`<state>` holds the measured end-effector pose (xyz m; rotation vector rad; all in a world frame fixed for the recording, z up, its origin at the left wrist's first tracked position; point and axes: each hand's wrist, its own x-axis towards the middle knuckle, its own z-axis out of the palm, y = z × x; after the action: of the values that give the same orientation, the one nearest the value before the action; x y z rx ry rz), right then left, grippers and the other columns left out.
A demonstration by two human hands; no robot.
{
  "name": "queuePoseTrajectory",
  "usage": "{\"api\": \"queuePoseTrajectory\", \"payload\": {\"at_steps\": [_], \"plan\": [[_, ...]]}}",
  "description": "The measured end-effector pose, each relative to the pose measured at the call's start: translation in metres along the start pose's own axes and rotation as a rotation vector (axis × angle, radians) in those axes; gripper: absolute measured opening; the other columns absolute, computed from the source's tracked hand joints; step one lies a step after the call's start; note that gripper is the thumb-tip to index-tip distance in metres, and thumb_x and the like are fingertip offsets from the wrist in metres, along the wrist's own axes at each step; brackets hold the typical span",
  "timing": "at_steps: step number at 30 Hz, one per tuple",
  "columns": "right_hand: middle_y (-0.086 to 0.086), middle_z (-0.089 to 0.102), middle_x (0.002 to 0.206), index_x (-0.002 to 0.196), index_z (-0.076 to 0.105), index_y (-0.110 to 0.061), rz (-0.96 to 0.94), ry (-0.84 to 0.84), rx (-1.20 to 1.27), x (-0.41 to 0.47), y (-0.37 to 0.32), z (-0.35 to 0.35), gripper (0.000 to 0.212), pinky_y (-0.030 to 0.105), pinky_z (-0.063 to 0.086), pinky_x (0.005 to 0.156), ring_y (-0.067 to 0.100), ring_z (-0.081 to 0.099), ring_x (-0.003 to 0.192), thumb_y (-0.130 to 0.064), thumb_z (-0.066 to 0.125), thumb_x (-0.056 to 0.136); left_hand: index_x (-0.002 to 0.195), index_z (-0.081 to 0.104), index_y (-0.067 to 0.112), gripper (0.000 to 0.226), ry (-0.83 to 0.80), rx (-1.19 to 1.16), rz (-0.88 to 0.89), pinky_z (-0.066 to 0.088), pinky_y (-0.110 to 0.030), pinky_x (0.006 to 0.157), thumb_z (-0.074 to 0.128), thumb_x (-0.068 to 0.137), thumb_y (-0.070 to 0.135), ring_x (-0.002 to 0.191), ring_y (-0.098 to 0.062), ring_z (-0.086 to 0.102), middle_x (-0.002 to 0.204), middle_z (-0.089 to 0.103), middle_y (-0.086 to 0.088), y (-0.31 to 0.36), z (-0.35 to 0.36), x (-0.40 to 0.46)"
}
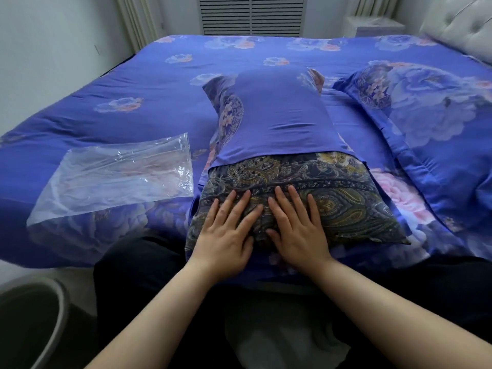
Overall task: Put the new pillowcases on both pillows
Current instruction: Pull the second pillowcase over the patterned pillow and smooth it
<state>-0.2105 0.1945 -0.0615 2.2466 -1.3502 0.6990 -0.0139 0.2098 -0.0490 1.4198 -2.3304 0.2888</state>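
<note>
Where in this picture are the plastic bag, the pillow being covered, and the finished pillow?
plastic bag [114, 177]: head view, middle of the clear sheet.
pillow [332, 203]: head view, bare paisley end.
finished pillow [426, 107]: head view, flowered top face.

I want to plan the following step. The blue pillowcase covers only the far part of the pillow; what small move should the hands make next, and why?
Probably grip the blue pillowcase's open edge and pull it toward the body. The paisley pillow's near half is still bare, and the left hand and right hand only lie flat on it, holding nothing.
</note>
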Motion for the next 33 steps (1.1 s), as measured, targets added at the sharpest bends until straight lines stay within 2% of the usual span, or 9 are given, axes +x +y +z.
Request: {"api": "queuePoseTrajectory", "payload": {"at_steps": [2, 5, 9, 14, 20, 23, 27, 31, 33], "plan": [[0.012, 0.029, 0.152, 0.142, 0.036, -0.015, -0.039, -0.026, -0.008, -0.006, 0.004, 0.003, 0.074, 0.056, 0.014, 0.114, 0.033, 0.02, 0.142, -0.064, 0.044, 0.087, 0.149, 0.012, 0.032, 0.098, -0.124, 0.078, -0.031, 0.011, -0.051, 0.117, 0.049, 0.068, 0.074, 0.146, -0.029, 0.009, 0.159, 0.011, -0.003, 0.0, 0.006, 0.002], [0.01, 0.024, 0.154, 0.146, 0.029, -0.024, -0.155, -0.053, -0.097, -0.011, 0.014, 0.003, 0.09, 0.062, 0.013, 0.111, 0.039, 0.018, 0.142, -0.074, 0.051, 0.075, 0.15, 0.01, 0.03, 0.118, -0.151, 0.176, -0.073, 0.025, -0.053, 0.111, 0.071, 0.054, 0.064, 0.141, -0.034, 0.025, 0.156, 0.021, -0.007, -0.002, 0.011, 0.012], [0.013, 0.017, 0.155, 0.149, 0.019, -0.027, -0.157, -0.095, -0.216, -0.01, 0.028, -0.002, 0.082, 0.063, 0.008, 0.11, 0.043, 0.013, 0.141, -0.062, 0.047, 0.08, 0.144, 0.035, 0.023, 0.089, -0.051, 0.117, -0.103, 0.041, -0.044, 0.1, 0.067, 0.062, 0.038, 0.124, -0.028, 0.052, 0.141, 0.049, -0.004, -0.005, 0.012, 0.035], [0.018, 0.036, 0.148, 0.147, 0.026, -0.019, -0.071, -0.041, -0.268, -0.001, 0.038, -0.005, 0.072, 0.065, 0.005, 0.109, 0.041, 0.029, 0.137, -0.042, 0.055, 0.086, 0.105, 0.06, 0.025, 0.034, -0.236, -0.008, -0.124, 0.045, -0.034, 0.079, 0.057, 0.071, 0.023, 0.096, -0.032, 0.062, 0.1, 0.068, -0.005, -0.017, -0.018, 0.077], [0.003, 0.067, 0.087, 0.117, 0.063, -0.013, -0.043, 0.005, -0.136, 0.035, 0.051, 0.008, 0.045, 0.06, 0.031, 0.102, 0.027, 0.064, 0.084, -0.04, 0.059, 0.08, 0.079, 0.054, 0.027, 0.006, -0.553, -0.083, -0.137, 0.05, -0.035, 0.072, 0.059, 0.076, 0.024, 0.092, -0.027, 0.061, 0.091, 0.066, -0.001, -0.035, -0.037, 0.114], [0.002, 0.065, 0.064, 0.093, 0.067, -0.015, 0.013, -0.015, -0.032, 0.058, 0.06, 0.012, 0.028, 0.036, 0.051, 0.07, 0.026, 0.063, 0.058, -0.034, 0.053, 0.079, 0.102, 0.054, 0.024, 0.037, -0.459, -0.055, -0.181, 0.047, -0.037, 0.076, 0.067, 0.076, 0.048, 0.098, -0.028, 0.06, 0.106, 0.064, 0.0, -0.026, -0.042, 0.116], [0.006, 0.063, 0.051, 0.078, 0.065, -0.011, 0.068, -0.105, 0.061, 0.076, 0.074, 0.009, 0.031, 0.024, 0.038, 0.034, 0.028, 0.059, 0.039, -0.034, 0.044, 0.078, 0.126, 0.054, 0.018, 0.039, 0.218, 0.213, 0.18, 0.038, -0.044, 0.101, 0.06, 0.089, 0.029, 0.117, -0.028, 0.053, 0.126, 0.056, -0.006, 0.014, -0.012, 0.071], [0.02, 0.069, 0.073, 0.089, 0.059, -0.007, 0.101, -0.263, 0.126, 0.091, 0.08, 0.004, 0.034, 0.036, 0.045, 0.054, 0.039, 0.066, 0.066, -0.04, 0.049, 0.093, 0.145, 0.031, 0.01, 0.103, 0.033, 0.375, 0.247, 0.011, -0.056, 0.115, 0.075, 0.062, 0.054, 0.141, -0.04, 0.02, 0.155, 0.023, -0.013, 0.015, 0.027, 0.068], [0.021, 0.069, 0.09, 0.098, 0.056, -0.009, 0.199, -0.329, 0.157, 0.098, 0.083, -0.001, 0.041, 0.039, 0.043, 0.068, 0.04, 0.064, 0.087, -0.047, 0.041, 0.096, 0.148, 0.023, 0.013, 0.119, -0.054, 0.408, 0.194, 0.015, -0.063, 0.111, 0.076, 0.053, 0.061, 0.139, -0.045, 0.021, 0.155, 0.022, -0.013, 0.008, 0.032, 0.084]]}}
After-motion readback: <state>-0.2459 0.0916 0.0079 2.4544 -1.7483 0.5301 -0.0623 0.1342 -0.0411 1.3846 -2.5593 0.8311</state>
